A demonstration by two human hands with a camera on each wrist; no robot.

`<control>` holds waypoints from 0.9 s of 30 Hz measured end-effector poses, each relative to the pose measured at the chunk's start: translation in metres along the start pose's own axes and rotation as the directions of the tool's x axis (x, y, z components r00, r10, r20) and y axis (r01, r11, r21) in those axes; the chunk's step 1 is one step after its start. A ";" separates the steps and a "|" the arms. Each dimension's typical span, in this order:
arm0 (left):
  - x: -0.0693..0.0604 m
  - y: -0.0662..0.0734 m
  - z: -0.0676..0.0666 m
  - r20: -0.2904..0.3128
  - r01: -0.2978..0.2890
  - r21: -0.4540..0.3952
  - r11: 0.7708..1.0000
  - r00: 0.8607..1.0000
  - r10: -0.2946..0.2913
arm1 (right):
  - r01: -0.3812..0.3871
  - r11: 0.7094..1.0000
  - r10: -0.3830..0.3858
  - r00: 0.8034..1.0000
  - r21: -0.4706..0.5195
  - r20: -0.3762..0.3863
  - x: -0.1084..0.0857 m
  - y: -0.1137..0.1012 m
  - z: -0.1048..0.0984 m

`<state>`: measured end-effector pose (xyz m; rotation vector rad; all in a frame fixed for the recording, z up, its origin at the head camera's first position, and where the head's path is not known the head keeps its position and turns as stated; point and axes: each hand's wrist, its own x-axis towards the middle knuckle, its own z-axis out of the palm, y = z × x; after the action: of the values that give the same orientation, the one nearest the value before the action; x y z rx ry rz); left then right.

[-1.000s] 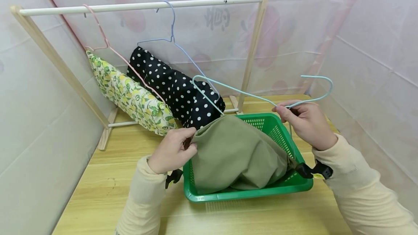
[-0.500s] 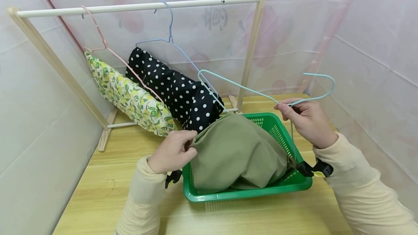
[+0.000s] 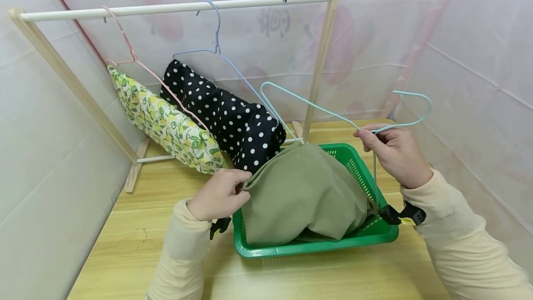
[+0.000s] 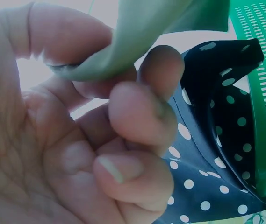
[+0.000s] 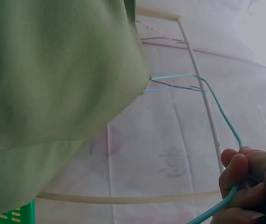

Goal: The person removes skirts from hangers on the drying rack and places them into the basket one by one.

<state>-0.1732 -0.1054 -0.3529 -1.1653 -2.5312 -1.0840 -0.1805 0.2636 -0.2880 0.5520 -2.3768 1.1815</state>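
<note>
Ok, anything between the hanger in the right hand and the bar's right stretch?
Nothing visible hangs on the bar's right stretch. In the head view, the right wooden post shows between it and the hook of the teal hanger, so probably pass in front. The black dotted cloth may crowd from the left.

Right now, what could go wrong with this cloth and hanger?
The olive cloth could slip free, since the left hand pinches only its edge.
It might snag on the green basket, where its lower folds lie.
The turquoise hanger may twist, as the right hand pinches it near its neck.
</note>
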 end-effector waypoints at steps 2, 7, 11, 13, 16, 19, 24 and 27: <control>0.000 0.000 0.000 0.013 0.014 0.003 1.000 1.000 -0.014 | 0.000 1.000 0.000 1.000 0.010 -0.003 0.000 -0.007 0.000; -0.001 -0.002 -0.001 0.032 0.032 0.018 0.999 0.999 -0.033 | 0.010 0.999 -0.010 1.000 0.032 -0.001 0.001 -0.022 0.001; -0.002 -0.002 -0.002 0.035 0.030 0.018 0.999 0.999 -0.030 | -0.004 1.000 0.004 1.000 0.031 -0.001 0.002 -0.024 0.002; -0.002 -0.002 -0.002 0.035 0.028 0.022 0.999 0.999 -0.029 | -0.013 1.000 0.013 1.000 0.021 -0.005 0.002 -0.025 0.003; -0.002 -0.001 -0.002 0.026 0.021 0.029 0.999 0.999 -0.021 | -0.021 1.000 0.021 1.000 0.012 -0.011 0.002 -0.024 0.005; -0.003 -0.001 -0.002 0.005 -0.005 0.026 1.000 1.000 0.004 | -0.024 1.000 0.024 1.000 0.015 -0.013 0.002 -0.023 0.006; -0.002 0.002 -0.003 -0.059 -0.085 -0.028 0.996 0.995 0.083 | -0.027 0.999 0.027 1.000 0.033 -0.012 0.001 -0.019 0.007; -0.001 0.003 -0.004 -0.084 -0.065 -0.032 0.997 0.994 0.062 | -0.024 0.999 0.024 1.000 0.030 -0.005 -0.001 -0.009 0.008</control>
<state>-0.1710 -0.1075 -0.3485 -1.1750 -2.4053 -1.1402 -0.1766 0.2527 -0.2869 0.5302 -2.3707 1.2295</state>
